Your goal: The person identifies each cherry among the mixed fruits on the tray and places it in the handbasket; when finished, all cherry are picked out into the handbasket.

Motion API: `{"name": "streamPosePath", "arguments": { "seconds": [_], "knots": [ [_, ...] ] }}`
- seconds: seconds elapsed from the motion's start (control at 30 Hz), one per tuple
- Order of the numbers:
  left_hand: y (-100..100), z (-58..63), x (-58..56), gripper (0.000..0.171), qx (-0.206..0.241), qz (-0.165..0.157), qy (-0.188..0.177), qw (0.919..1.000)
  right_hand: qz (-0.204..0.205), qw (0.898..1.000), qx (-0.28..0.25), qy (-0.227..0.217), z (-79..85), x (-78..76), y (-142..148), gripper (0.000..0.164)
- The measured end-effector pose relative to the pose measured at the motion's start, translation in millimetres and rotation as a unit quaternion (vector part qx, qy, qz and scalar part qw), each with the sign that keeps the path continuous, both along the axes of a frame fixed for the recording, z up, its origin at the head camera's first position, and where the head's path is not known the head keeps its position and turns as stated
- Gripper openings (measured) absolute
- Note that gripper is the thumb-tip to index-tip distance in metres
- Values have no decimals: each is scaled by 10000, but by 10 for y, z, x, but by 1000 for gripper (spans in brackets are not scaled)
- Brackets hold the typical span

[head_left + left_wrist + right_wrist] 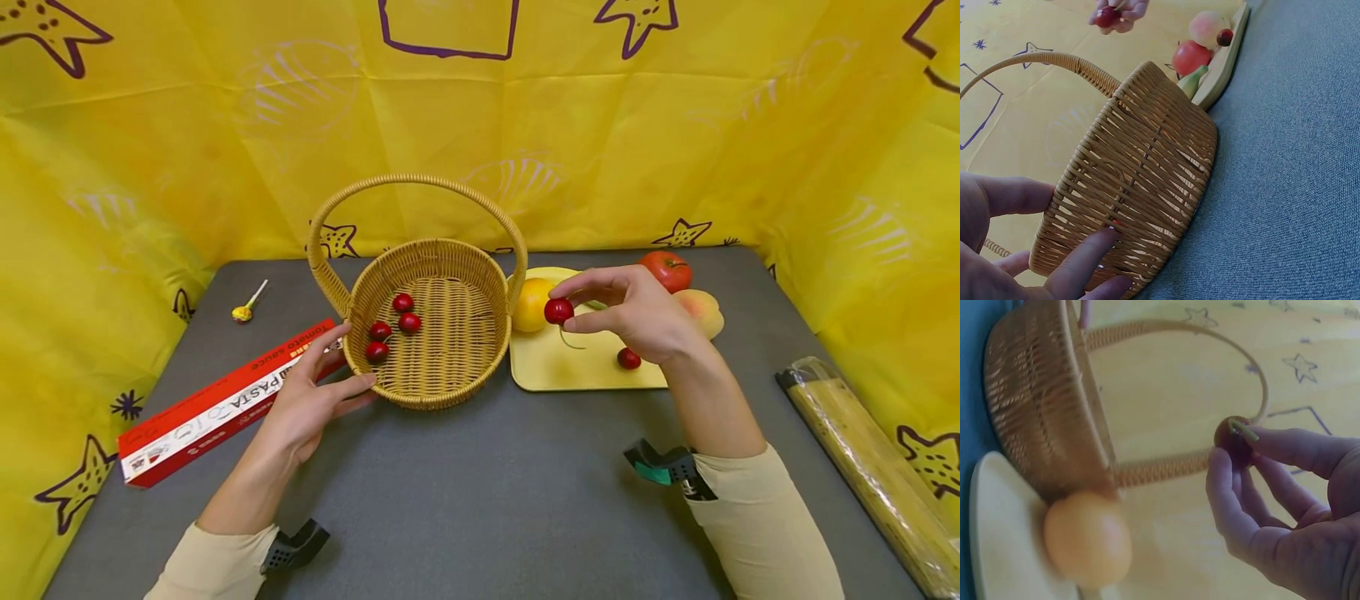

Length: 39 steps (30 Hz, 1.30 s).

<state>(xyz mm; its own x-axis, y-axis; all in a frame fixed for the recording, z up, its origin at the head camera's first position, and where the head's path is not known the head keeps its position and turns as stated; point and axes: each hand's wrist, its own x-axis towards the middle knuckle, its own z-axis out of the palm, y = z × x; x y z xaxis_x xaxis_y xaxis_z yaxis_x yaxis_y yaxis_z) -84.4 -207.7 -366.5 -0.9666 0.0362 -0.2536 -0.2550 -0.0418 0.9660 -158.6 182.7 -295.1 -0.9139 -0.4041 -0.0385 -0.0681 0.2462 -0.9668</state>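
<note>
A wicker basket (pixel 442 398) with a tall arched handle holds several dark red cherries (pixel 409 323) on its left side. At its left, my left hand (pixel 307 400) touches the rim and outer wall, with extended fingers (pixel 1082 259) against the weave. My right hand (pixel 637 312) pinches a cherry (pixel 558 311) between thumb and fingertips, its thin stem hanging down. That hand is raised over a pale yellow tray (pixel 555 377), right of the basket. On the tray are an orange (pixel 532 305) and another cherry (pixel 628 358).
Behind the right hand are a red tomato-like fruit (pixel 666 271) and a peach (pixel 701 312). Left of the basket lie a red and white pasta box (pixel 232 404) and a lollipop (pixel 243 312). A clear-wrapped long pack (pixel 862 467) lies along the right edge. Yellow cloth hangs behind.
</note>
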Motion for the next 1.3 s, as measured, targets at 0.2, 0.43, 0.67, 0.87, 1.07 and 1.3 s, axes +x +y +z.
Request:
{"name": "streamPosePath", "arguments": {
  "seconds": [0.2,0.43,0.67,0.87,1.07,1.3],
  "knots": [
    [7,-10,-5,84,91,54,78,9999,496,9987,-127,43,92,57,-174,34],
    [1,-20,-8,84,101,74,44,9999,1077,9912,-761,72,138,82,-409,33],
    [-4,-22,-10,84,111,59,18,9999,1518,9853,-715,326,237,69,-617,31],
    [-5,-17,-15,84,111,40,14,9999,1661,9844,-449,361,338,18,-797,32],
    [-6,-15,-17,84,99,37,26,9999,1762,9838,-194,269,396,-87,-968,31],
    [-9,-12,-9,85,85,48,32,9999,1840,9828,-103,93,426,-208,-1165,28]
  ]
}}
